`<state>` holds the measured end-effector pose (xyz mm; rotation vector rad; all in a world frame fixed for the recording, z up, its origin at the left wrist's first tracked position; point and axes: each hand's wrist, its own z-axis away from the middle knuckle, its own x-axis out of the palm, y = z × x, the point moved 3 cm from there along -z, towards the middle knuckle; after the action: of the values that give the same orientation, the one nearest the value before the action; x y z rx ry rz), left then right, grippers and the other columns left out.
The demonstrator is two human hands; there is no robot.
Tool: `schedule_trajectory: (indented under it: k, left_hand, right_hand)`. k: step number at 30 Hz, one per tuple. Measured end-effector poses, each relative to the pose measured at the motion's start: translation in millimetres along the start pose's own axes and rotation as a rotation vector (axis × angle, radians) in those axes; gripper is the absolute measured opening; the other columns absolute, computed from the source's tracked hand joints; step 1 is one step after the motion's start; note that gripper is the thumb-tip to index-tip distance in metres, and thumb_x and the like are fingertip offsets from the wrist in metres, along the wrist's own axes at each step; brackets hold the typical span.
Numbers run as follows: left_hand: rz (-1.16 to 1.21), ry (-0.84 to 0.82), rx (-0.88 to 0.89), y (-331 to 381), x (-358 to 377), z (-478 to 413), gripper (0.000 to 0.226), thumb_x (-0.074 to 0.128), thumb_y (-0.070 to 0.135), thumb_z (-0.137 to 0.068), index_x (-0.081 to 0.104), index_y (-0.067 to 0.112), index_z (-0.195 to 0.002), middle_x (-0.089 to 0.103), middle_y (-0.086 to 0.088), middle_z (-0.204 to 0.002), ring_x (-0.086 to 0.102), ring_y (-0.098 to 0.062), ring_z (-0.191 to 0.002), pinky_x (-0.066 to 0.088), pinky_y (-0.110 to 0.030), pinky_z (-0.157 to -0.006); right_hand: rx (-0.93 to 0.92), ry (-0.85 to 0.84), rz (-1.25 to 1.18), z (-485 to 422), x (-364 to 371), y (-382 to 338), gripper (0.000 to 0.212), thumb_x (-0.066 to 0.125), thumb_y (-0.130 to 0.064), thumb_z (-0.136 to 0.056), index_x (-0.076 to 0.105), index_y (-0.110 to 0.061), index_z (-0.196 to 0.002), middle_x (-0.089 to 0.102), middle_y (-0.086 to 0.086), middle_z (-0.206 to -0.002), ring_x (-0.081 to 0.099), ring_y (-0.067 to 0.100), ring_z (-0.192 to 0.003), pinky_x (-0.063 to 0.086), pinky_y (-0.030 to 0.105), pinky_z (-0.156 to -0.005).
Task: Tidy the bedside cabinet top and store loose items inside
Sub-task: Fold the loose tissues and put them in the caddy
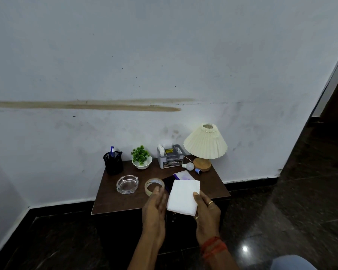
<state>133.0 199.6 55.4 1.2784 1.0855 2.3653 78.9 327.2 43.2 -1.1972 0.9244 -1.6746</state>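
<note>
A dark wooden bedside cabinet [113, 199] stands against the wall. My right hand [206, 215] grips a folded white cloth [182, 195] by its right edge, thumb on top, above the cabinet's front edge. My left hand [154, 209] is beside the cloth's left edge with straight fingers, its fingertips at a roll of clear tape [154, 186]. Behind the cloth lie a dark flat object [168, 181] and a purple-and-white booklet [183, 175], both partly hidden. A loose white bulb [189, 166] and a small blue cap [198, 171] lie by the lamp base.
On the top stand a black pen holder [113, 162], a small plant in a white bowl [141, 158], a grey organiser box [170, 156], a pleated lamp [205, 145] and a glass ashtray [127, 184]. The cabinet doors below are dark and mostly hidden by my arms.
</note>
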Motion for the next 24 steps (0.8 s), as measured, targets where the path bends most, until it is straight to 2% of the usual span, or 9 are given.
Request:
schedule_trajectory:
  k: [2,5,8,10,12,15,17,20,24]
  left_hand:
    - [-0.103,0.000,0.117,5.7,2.5,5.0,0.039,0.048,0.016,-0.096,0.053,0.007,-0.134,0.059,-0.002,-0.132,0.054,-0.015,-0.121,0.041,-0.027,-0.099]
    - [-0.226,-0.029,0.169,-1.1,8.0,5.3,0.036,0.050,0.015,-0.096,0.058,0.010,-0.131,0.060,0.001,-0.132,0.055,-0.011,-0.122,0.042,-0.024,-0.097]
    - [-0.256,-0.087,0.140,-9.0,14.6,7.6,0.037,0.053,0.020,-0.095,0.058,0.012,-0.131,0.062,0.000,-0.131,0.056,-0.011,-0.122,0.043,-0.029,-0.102]
    - [-0.220,-0.115,0.100,-14.8,17.3,8.8,0.040,0.057,0.030,-0.091,0.061,0.014,-0.128,0.062,-0.003,-0.131,0.057,-0.015,-0.122,0.041,-0.037,-0.108]
    - [-0.202,-0.105,0.073,-19.2,16.5,7.5,0.043,0.057,0.037,-0.091,0.062,0.014,-0.126,0.063,-0.007,-0.129,0.058,-0.020,-0.122,0.039,-0.044,-0.111]
    - [-0.149,-0.099,0.021,-19.5,16.4,9.8,0.048,0.055,0.043,-0.091,0.063,0.009,-0.123,0.066,-0.016,-0.122,0.061,-0.030,-0.117,0.040,-0.050,-0.109]
    - [-0.107,-0.095,-0.028,-19.4,17.2,13.1,0.054,0.054,0.048,-0.089,0.064,0.003,-0.119,0.067,-0.023,-0.117,0.063,-0.036,-0.112,0.043,-0.050,-0.105]
    - [-0.041,-0.080,-0.076,-17.8,17.4,16.4,0.064,0.059,0.053,-0.082,0.063,0.001,-0.119,0.067,-0.025,-0.114,0.065,-0.035,-0.106,0.051,-0.043,-0.094]
    - [0.040,-0.110,-0.114,-15.2,12.3,15.7,0.048,0.047,0.043,-0.095,0.064,0.003,-0.115,0.073,-0.019,-0.101,0.073,-0.026,-0.085,0.057,-0.030,-0.065]
  right_hand:
    - [-0.042,0.009,0.018,1.7,0.5,-3.0,0.019,0.070,-0.010,-0.083,0.071,-0.011,-0.103,0.071,0.002,-0.089,0.068,0.023,-0.084,0.058,0.042,-0.077]
    - [-0.123,-0.010,0.109,6.2,4.6,-6.0,0.013,0.070,-0.012,-0.085,0.071,-0.016,-0.097,0.072,0.000,-0.088,0.069,0.019,-0.084,0.058,0.040,-0.078]
    - [-0.201,-0.031,0.209,14.2,10.4,-5.6,0.018,0.070,-0.018,-0.084,0.072,-0.015,-0.102,0.074,0.002,-0.093,0.070,0.016,-0.087,0.058,0.042,-0.082]
    - [-0.269,-0.048,0.257,21.2,13.8,-6.3,0.011,0.071,-0.021,-0.084,0.073,-0.025,-0.094,0.075,-0.003,-0.091,0.070,0.010,-0.088,0.058,0.038,-0.084]
    - [-0.319,-0.079,0.296,27.9,17.1,-9.0,0.014,0.070,-0.022,-0.084,0.070,-0.035,-0.084,0.073,-0.011,-0.086,0.069,0.004,-0.087,0.057,0.032,-0.083]
    - [-0.334,-0.141,0.312,34.0,20.5,-9.3,0.017,0.070,-0.022,-0.085,0.068,-0.038,-0.080,0.074,-0.013,-0.085,0.069,0.001,-0.088,0.056,0.028,-0.084]
    - [-0.320,-0.179,0.315,36.6,23.2,-8.0,0.013,0.069,-0.024,-0.085,0.069,-0.037,-0.082,0.075,-0.010,-0.088,0.069,0.001,-0.088,0.056,0.031,-0.086]
    - [-0.302,-0.237,0.323,38.6,25.9,-4.6,0.012,0.068,-0.025,-0.086,0.071,-0.037,-0.085,0.076,-0.012,-0.090,0.070,0.002,-0.089,0.056,0.036,-0.088]
    - [-0.326,-0.361,0.358,44.5,28.0,-2.1,0.022,0.065,-0.022,-0.089,0.071,-0.036,-0.105,0.073,-0.017,-0.104,0.066,0.002,-0.104,0.053,0.035,-0.094]
